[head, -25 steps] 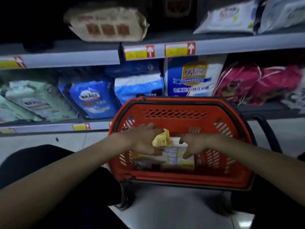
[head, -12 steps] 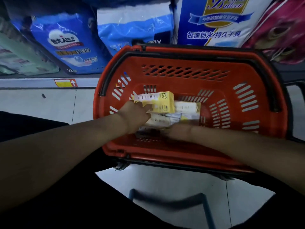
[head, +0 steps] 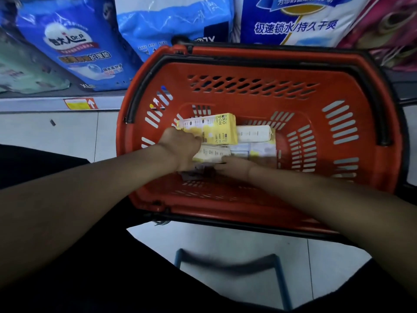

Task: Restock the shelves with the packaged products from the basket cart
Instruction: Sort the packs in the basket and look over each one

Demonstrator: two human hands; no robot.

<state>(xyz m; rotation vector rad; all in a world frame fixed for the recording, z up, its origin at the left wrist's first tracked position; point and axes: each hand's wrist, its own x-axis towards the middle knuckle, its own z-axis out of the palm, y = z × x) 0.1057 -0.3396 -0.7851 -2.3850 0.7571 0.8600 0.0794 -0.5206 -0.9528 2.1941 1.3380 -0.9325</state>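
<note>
A red basket cart (head: 252, 64) stands in front of me with several yellow and white packs on its bottom. My left hand (head: 180, 147) is deep inside it, fingers closed on the near end of a yellow pack (head: 212, 127). My right hand (head: 234, 164) reaches in beside it, its fingers under a pale pack (head: 214, 152) lower in the pile. More pale packs (head: 255, 133) lie to the right. I cannot see the right fingertips.
The bottom shelf (head: 33, 102) behind the basket holds big blue packs (head: 74, 41), a white and blue pack (head: 297, 19) and pink bags (head: 388, 32). White floor tiles lie under the basket. A blue metal frame (head: 279, 279) shows between my knees.
My view has dropped and closed in on the basket. Both hands have gone from its near rim down to the pile, the left still holding the yellow pack.
</note>
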